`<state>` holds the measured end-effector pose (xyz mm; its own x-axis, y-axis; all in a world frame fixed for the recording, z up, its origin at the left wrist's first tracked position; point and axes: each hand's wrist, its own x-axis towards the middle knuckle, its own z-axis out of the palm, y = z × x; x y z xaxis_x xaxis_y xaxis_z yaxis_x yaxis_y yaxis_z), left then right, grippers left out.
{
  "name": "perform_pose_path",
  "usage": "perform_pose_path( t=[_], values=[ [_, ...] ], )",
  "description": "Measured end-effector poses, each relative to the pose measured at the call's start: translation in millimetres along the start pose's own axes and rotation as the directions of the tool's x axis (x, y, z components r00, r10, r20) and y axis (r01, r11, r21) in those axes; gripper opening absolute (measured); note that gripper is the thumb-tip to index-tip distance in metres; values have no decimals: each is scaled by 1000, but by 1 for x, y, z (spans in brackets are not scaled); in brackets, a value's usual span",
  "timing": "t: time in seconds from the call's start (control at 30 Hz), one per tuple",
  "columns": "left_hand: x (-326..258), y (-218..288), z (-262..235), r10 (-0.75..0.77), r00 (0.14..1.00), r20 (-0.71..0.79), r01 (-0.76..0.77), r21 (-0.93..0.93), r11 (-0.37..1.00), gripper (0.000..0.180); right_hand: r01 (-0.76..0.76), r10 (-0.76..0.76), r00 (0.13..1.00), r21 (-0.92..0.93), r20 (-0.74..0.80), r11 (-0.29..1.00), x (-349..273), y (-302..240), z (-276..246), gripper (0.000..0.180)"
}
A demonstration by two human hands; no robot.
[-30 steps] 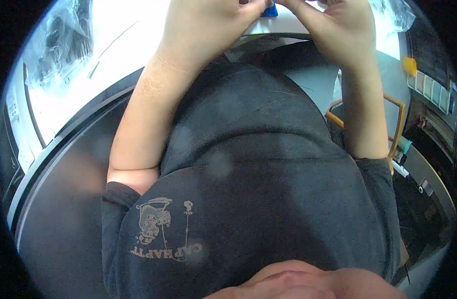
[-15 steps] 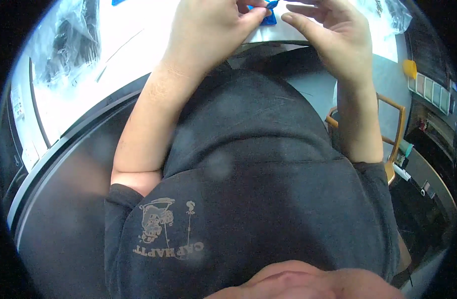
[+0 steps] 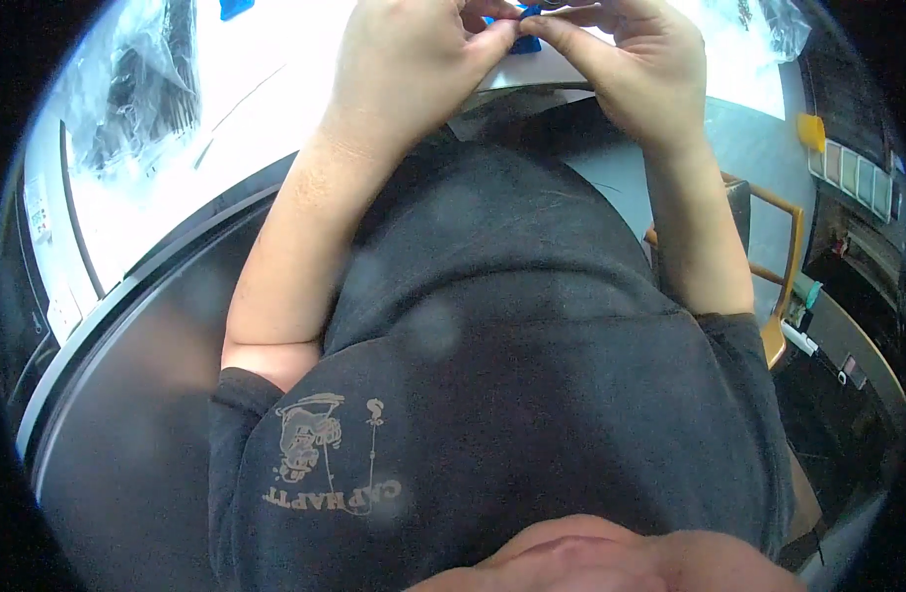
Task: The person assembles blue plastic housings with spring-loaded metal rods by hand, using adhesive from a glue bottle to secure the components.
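Both hands meet at the picture's top edge over the white tabletop (image 3: 275,109): left hand (image 3: 414,59) and right hand (image 3: 631,59) pinch a small blue plastic piece (image 3: 525,43) between touching fingertips. Clear plastic bags of dark parts (image 3: 137,89) lie well apart to the left, with bare table between.

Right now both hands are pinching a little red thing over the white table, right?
Not quite: the little thing is blue, not red. The head view shows the left hand and right hand pinching it together over the white table.

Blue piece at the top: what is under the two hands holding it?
The white tabletop lies under the left hand and right hand. The small blue piece shows between their fingertips; most of it is covered.
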<state>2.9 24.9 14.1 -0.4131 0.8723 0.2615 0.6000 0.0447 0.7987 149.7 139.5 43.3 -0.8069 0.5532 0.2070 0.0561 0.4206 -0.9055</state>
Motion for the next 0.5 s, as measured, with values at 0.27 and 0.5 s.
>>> perform_pose_path(
  t=[0.27, 0.5],
  values=[
    [0, 4, -2, -41, 999, 15, 42, -34, 999, 19, 41, -42, 999, -150, -1, 988, 1, 1, -2, 17],
    [0, 7, -2, -89, 995, 42, 89, -14, 996, 20, 91, -93, 996, -185, 2, 978, 2, 4, -3, 16]
  ],
)
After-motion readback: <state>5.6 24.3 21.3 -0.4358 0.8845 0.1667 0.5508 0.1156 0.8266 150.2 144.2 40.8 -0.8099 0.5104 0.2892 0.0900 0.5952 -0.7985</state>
